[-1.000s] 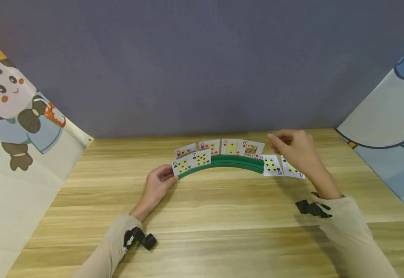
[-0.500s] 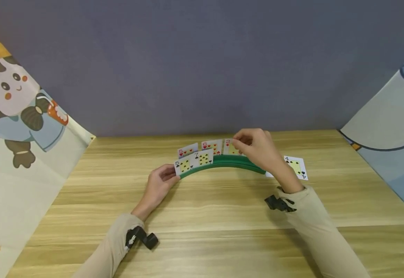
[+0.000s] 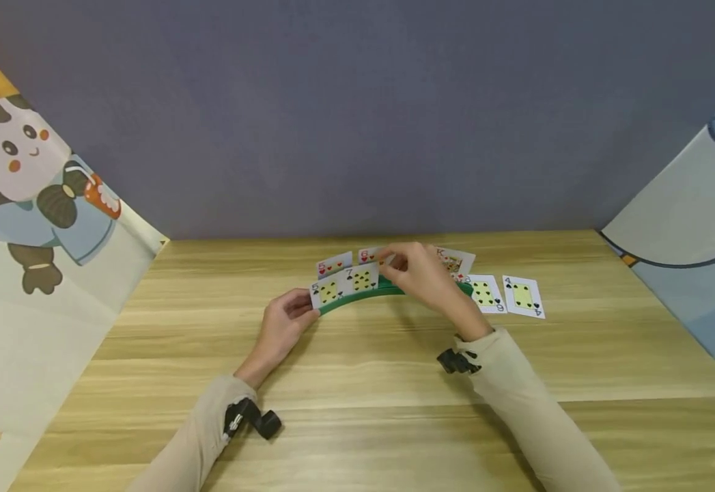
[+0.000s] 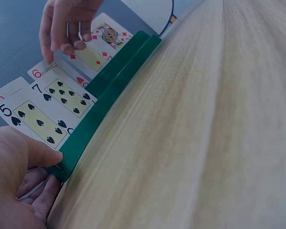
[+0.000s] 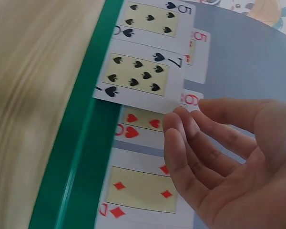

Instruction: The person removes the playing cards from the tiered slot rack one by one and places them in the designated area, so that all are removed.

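Note:
A curved green card holder stands on the table, and my left hand grips its left end between thumb and fingers. In its front slot lean the five of spades and seven of spades. Behind them stand the five of hearts, the six of hearts, the two of diamonds and the king of diamonds. My right hand is beside the six of hearts and the seven's upper corner, fingers loosely bent; whether it touches a card I cannot tell.
Near the holder's right end, the six of spades and four of spades lie face up on the wooden table. A dark grey panel rises behind, with cartoon-printed panels at the sides.
My right hand has moved left, from beyond the king of diamonds to the six of hearts, uncovering the flat spade cards. The left hand stays at the holder's end.

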`<state>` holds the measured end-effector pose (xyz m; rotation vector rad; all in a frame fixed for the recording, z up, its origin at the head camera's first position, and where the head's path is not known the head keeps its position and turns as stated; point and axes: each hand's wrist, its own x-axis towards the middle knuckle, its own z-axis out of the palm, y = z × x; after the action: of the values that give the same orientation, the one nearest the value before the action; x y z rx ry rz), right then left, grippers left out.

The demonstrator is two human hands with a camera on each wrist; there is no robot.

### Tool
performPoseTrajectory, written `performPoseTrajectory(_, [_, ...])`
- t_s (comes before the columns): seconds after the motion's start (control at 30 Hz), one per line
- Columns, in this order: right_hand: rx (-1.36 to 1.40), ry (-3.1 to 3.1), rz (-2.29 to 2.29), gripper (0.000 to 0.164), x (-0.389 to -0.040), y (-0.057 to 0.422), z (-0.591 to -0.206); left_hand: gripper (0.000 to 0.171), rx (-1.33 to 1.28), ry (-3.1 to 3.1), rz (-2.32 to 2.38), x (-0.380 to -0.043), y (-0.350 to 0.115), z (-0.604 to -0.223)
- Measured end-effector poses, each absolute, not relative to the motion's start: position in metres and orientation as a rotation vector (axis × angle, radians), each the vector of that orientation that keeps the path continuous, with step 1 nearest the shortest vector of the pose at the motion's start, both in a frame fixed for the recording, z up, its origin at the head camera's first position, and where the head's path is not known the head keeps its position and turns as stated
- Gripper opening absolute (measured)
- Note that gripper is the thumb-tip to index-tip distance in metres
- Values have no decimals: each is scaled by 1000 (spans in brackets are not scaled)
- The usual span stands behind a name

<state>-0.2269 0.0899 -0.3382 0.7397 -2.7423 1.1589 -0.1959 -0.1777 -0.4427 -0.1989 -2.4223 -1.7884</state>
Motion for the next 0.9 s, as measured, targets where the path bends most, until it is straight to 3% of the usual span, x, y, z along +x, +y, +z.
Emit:
performPoseTrajectory(0.13, [745, -2731, 1143, 21, -229, 88, -347, 34, -214, -2430, -1785, -197, -177, -441])
performPoseTrajectory(0.4, [734, -2757, 1091, 4, -234, 84, -357, 35, -193, -2444, -1809, -197, -178, -442])
performPoseTrajectory(0.77, [785, -2801, 1150, 9, -242, 83, -373, 34, -200, -2437, -1821, -198, -180, -443])
performPoseTrajectory(0.9, [785, -2818, 1173, 10, -246, 84, -381, 34, -210, -2450, -1807, -187, -175, -425])
